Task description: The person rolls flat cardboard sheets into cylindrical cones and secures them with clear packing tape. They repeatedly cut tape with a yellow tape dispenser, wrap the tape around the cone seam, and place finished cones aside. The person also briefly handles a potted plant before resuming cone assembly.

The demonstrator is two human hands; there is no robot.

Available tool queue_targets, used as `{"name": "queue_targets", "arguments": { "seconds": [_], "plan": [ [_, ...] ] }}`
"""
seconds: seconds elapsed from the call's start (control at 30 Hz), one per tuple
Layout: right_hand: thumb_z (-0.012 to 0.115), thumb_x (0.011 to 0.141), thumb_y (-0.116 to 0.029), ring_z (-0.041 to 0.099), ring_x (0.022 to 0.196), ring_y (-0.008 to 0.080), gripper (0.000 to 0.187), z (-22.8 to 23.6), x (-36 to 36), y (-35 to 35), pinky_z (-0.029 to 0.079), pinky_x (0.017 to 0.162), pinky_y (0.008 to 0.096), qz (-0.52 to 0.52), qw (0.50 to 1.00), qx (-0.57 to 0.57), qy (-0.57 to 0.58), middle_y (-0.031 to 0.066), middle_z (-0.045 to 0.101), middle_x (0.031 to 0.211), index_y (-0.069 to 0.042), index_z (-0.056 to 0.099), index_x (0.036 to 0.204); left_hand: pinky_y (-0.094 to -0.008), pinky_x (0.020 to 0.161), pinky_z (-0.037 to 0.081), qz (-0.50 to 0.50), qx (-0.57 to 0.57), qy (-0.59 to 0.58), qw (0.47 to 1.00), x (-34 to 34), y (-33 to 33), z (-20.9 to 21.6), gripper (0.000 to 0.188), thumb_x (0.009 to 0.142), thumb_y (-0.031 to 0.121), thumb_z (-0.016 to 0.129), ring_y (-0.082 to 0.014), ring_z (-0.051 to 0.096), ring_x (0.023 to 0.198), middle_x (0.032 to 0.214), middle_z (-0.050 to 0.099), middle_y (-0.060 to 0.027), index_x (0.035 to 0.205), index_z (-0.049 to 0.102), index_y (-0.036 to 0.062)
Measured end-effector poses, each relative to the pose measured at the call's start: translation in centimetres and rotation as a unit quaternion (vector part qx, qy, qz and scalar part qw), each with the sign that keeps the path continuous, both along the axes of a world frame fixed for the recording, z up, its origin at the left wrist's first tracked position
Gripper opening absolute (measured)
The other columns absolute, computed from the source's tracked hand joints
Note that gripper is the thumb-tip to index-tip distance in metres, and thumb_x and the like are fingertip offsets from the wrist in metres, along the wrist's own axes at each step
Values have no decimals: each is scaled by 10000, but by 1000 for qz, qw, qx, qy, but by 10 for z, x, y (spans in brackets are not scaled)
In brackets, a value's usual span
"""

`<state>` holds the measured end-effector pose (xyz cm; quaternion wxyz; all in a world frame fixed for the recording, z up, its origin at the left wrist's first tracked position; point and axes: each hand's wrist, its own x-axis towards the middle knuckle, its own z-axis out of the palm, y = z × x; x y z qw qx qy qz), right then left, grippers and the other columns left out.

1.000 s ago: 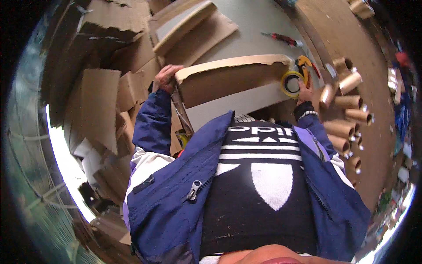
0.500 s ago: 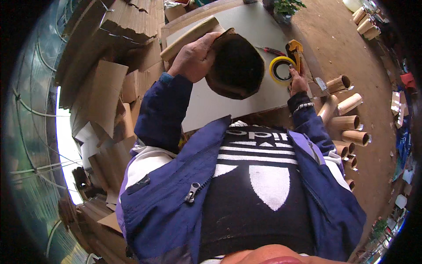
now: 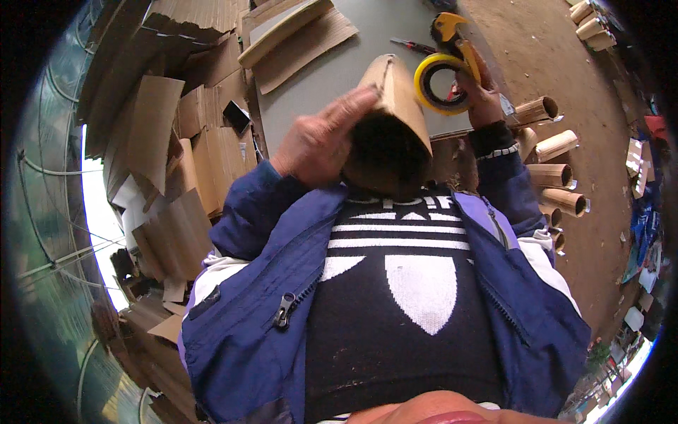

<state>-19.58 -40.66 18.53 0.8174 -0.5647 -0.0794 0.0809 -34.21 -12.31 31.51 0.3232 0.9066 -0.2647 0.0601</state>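
Observation:
My left hand (image 3: pixel 316 141) is closed round the left side of a rolled brown cardboard tube (image 3: pixel 406 99), its fingers lying along the seam on top. The tube's dark open end tilts toward my chest. In my right hand (image 3: pixel 483 99) is a yellow-orange tape dispenser (image 3: pixel 448 27) carrying a yellow-rimmed roll of tape (image 3: pixel 424 78). The roll sits close against the tube's right side; whether they touch I cannot tell. Curved cardboard sheets (image 3: pixel 307 53) lie on the pale tabletop (image 3: pixel 381 25), near a red-and-black slim tool (image 3: pixel 413 46).
Stacked and leaning cardboard sheets (image 3: pixel 152 131) crowd the left side, beside a translucent plastic wall (image 3: pixel 49 212). Several finished cardboard tubes (image 3: pixel 551 174) lie on the brown ground (image 3: pixel 600 191) at right, with more tubes (image 3: pixel 593 32) farther off.
The tube has come nearer my chest and tipped, so its seamed outer side shows. My right hand has raised the tape dispenser and brought it up beside the tube.

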Motion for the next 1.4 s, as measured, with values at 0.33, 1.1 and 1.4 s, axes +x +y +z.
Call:
{"name": "queue_targets", "arguments": {
  "seconds": [0.33,1.1,1.4],
  "plan": [
    [646,838,31,549,1220,167,671,7,-38,8,465,990,291,65,995,-24,-78,67,539,1416,-78,453,1472,-401,909,553,-49,38,-89,994,-27,-1,-12,408,793,-42,614,-298,669,1059,1237,661,-98,1170,667,104],
    [734,696,110,610,1002,235,677,27,-67,-17,509,872,331,107,904,-267,-315,90,582,1071,-91,601,1328,-200,573,413,72,-512,445,732,69,-35,-77,242,1028,273,548,-42,483,644,794,582,35,1023,654,56],
    [722,775,11,607,1098,214,618,25,-53,-23,456,1004,315,262,926,-222,-158,124,623,1194,-42,566,1370,-325,637,504,183,-312,369,856,39,102,-56,251,967,224,550,-89,467,546,655,472,-3,743,513,116]
  ]
}}
